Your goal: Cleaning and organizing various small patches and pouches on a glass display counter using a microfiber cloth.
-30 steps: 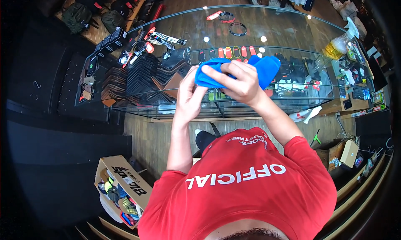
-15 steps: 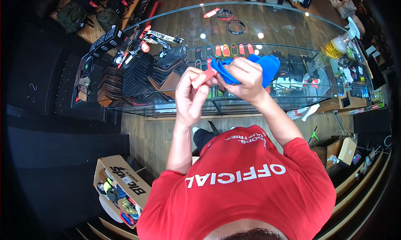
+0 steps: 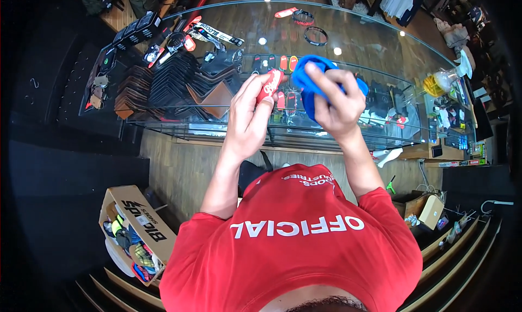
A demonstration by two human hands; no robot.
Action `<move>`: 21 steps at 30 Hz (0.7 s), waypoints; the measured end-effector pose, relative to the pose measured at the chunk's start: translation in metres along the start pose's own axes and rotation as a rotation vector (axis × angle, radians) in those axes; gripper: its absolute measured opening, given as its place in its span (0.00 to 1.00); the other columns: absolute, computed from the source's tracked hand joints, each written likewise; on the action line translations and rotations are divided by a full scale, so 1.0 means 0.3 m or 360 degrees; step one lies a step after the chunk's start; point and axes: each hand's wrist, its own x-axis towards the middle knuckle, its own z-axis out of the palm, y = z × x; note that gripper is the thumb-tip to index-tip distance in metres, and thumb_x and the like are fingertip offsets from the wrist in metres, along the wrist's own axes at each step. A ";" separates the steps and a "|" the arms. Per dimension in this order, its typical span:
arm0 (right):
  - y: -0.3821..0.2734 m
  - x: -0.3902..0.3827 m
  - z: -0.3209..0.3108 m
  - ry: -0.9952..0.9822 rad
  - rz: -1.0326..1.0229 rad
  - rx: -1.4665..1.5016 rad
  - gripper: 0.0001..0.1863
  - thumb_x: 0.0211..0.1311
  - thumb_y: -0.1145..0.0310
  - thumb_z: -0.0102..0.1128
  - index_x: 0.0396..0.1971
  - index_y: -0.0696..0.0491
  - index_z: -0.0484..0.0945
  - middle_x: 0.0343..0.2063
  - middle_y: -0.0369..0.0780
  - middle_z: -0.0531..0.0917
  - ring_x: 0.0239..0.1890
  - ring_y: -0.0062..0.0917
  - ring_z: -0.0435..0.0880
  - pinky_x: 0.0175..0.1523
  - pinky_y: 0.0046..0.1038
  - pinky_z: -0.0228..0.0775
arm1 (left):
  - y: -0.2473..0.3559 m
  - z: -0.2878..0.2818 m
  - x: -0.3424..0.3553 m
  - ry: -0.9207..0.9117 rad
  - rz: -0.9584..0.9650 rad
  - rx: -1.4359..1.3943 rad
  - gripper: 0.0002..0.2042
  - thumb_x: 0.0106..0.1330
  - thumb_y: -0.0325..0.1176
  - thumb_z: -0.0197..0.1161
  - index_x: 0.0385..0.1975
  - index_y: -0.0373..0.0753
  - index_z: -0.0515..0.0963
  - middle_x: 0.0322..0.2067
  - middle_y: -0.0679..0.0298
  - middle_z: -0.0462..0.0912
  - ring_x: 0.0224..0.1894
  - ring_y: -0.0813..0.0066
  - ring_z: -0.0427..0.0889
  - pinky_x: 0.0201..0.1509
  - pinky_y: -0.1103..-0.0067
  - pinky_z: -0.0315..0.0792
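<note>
Wallets [image 3: 176, 89] line the left of the case [image 3: 359, 37], a spray bottle [image 3: 436, 85] its right. Over its near side, your raised left hand [image 3: 247, 115] pinches a red tag [image 3: 271, 83]; your right hand's [image 3: 343, 104] fingers clamp blue cloth [image 3: 300, 79].

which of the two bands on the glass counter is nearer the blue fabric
The lower-right black band, nearer the blue fabric in the right hand; the other band shows red and lies farther up, beside a red tag.
</note>
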 end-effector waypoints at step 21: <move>0.007 0.027 0.071 -0.0471 0.0256 0.0912 0.23 0.57 0.75 0.52 0.55 0.58 0.77 0.36 0.46 0.76 0.36 0.34 0.76 0.41 0.30 0.69 | -0.017 -0.027 0.000 -0.0214 -0.0341 -0.1057 0.19 0.66 0.28 0.45 0.54 0.30 0.71 0.29 0.69 0.73 0.27 0.87 0.63 0.32 0.86 0.60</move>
